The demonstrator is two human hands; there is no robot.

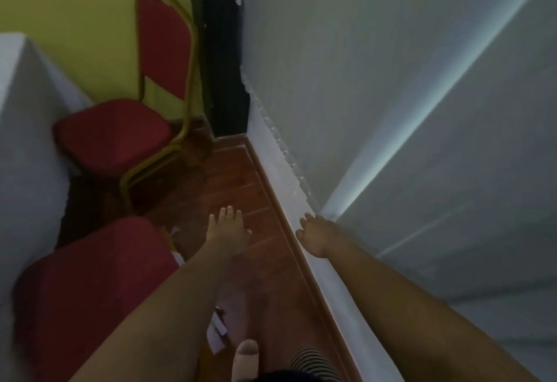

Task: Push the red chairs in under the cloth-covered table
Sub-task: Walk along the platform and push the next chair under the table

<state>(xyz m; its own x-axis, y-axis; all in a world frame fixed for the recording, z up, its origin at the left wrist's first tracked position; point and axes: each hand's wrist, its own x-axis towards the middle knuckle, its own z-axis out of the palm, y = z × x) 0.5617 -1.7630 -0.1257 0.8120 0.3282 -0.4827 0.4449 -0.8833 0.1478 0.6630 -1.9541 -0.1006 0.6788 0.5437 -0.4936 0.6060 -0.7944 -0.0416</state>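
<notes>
Two red chairs stand along the left beside the cloth-covered table (27, 128), whose pale cloth hangs down at the left edge. The far red chair (114, 137) has a gold frame and an upright red back; its seat front touches the cloth. The near red chair (90, 279) shows only its seat, partly under my left forearm. My left hand (227, 231) reaches forward over the wooden floor, fingers apart, holding nothing, to the right of the near chair. My right hand (313, 234) is stretched out by the wall's base, fingers spread, empty.
A grey-white wall (391, 110) with a wooden skirting board (289, 240) runs along the right, leaving a narrow strip of wooden floor (238, 176). A dark door (223, 65) stands ahead beside a yellow wall (75, 13). Bits of paper (217, 336) and my foot (245, 357) are at the bottom.
</notes>
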